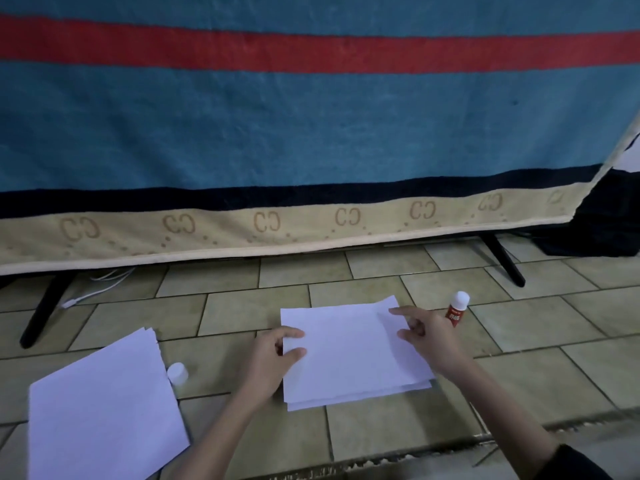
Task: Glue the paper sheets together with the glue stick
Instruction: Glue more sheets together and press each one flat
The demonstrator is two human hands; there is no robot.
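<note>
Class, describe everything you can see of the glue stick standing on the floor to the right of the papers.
The glue stick is a small tube with a red body bearing a white label too blurred to read, and a rounded white top. It looks like plastic. It stands on the tiled floor, leaning slightly in this wide-angle view, just beyond the right hand, whose knuckles hide its base. Whether the hand touches it cannot be told. It is apart from the paper stack that both hands rest on.
</note>
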